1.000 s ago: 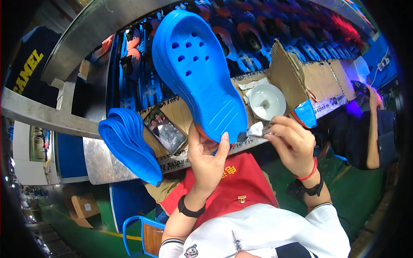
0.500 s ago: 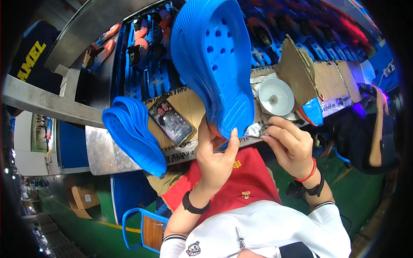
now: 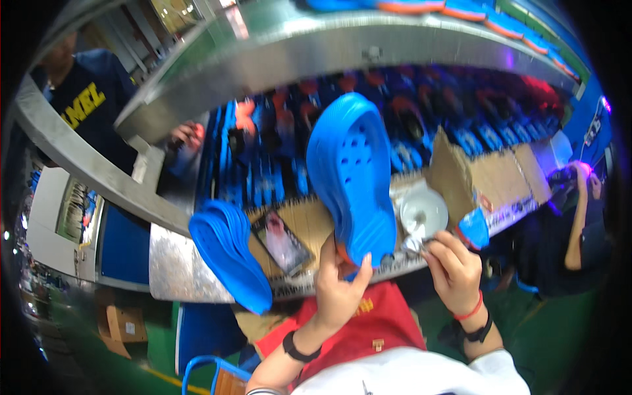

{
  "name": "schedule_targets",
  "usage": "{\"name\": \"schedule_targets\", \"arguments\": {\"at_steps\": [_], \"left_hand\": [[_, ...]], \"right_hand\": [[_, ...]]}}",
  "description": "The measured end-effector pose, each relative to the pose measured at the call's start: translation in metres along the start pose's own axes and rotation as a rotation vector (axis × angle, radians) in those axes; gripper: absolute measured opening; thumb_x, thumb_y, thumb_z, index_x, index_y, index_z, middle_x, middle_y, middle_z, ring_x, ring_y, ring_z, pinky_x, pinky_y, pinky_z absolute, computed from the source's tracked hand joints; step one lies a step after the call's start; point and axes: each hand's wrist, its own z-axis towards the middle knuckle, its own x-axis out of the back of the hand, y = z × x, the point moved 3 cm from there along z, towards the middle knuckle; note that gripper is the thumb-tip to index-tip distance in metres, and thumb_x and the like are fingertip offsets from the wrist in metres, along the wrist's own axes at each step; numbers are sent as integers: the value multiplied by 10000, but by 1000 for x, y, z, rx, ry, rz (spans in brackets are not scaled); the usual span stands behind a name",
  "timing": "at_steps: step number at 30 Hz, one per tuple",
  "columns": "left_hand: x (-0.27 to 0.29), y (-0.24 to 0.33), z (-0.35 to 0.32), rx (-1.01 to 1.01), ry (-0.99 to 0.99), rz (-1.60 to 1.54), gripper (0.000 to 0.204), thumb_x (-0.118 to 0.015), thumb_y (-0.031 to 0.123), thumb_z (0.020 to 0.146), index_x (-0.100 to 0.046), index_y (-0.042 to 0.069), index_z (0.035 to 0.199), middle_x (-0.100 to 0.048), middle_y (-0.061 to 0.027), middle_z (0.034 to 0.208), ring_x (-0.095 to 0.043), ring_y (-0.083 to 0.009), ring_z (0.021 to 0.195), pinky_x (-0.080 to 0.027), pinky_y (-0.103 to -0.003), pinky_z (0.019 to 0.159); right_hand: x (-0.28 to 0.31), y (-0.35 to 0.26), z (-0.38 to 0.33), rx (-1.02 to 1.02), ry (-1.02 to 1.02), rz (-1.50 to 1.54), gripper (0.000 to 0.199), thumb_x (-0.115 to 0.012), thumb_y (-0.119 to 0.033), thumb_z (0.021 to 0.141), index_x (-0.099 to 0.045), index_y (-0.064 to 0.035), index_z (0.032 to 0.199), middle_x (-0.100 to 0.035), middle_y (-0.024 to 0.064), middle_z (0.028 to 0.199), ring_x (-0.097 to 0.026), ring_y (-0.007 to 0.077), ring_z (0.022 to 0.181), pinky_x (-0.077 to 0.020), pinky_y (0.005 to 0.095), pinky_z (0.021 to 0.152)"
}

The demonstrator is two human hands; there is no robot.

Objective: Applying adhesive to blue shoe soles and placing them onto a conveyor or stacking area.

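Where left grip (image 3: 338, 289) pinches, sole (image 3: 355, 187) ends.

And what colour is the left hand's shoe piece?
The shoe piece is mainly bright blue, clearest in the head view.

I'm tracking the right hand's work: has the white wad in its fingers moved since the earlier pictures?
Yes. Judged against the white bowl, the white wad in the right hand has moved closer, toward the bowl's near edge.

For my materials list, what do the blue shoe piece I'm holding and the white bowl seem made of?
The blue shoe piece looks like moulded foam or rubber, satin-finished, with ridges and round holes. The white bowl is smooth with slight sheen; perhaps plastic or ceramic.
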Motion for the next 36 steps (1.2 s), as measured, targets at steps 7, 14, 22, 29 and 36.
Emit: {"name": "schedule_targets", "arguments": {"at_steps": [7, 14, 22, 29, 36], "left_hand": [[3, 76, 71, -68, -146, -335, 590, -693, 1, 864, -263, -21, 1267, -584, -194, 1174, -625, -224, 1069, -564, -348, 872], [-5, 163, 231, -5, -274, -687, 353, -546, 142, 999, -468, -99, 1246, -615, -195, 1187, -625, -306, 1115, -505, -362, 1032], [71, 91, 88, -139, -248, -20, 393, -610, 82, 937, -510, -5, 1307, -612, -146, 1258, -571, -84, 798, -470, -202, 612], [208, -14, -29, 15, 658, 873, 632, -800, 172, 807, -443, 16, 1305, -508, -102, 1153, -473, -180, 956, -433, -299, 807], [245, -101, -78, 357, 471, 698, 327, -650, 290, 942, -519, 25, 1083, -476, -153, 1118, -465, -272, 998, -410, -381, 875]], "right_hand": [[30, 20, -7, -207, 160, 97, 118, -723, 56, 777, -652, 32, 868, -666, 144, 911, -612, 193, 601, -471, 270, 527], [33, 19, -12, -169, 174, 120, 120, -723, 59, 778, -652, 31, 870, -663, 140, 905, -612, 198, 602, -470, 271, 529], [7, 24, -21, -236, 65, 166, 110, -714, 58, 795, -649, 31, 881, -661, 144, 922, -608, 208, 620, -466, 279, 538], [-17, 23, -23, -216, 20, 160, 138, -726, 49, 791, -644, 36, 901, -663, 130, 933, -575, 178, 605, -452, 262, 533], [-35, 18, -23, -187, -37, 164, 145, -732, 41, 789, -646, 34, 906, -671, 132, 947, -579, 176, 600, -449, 264, 529]]}}
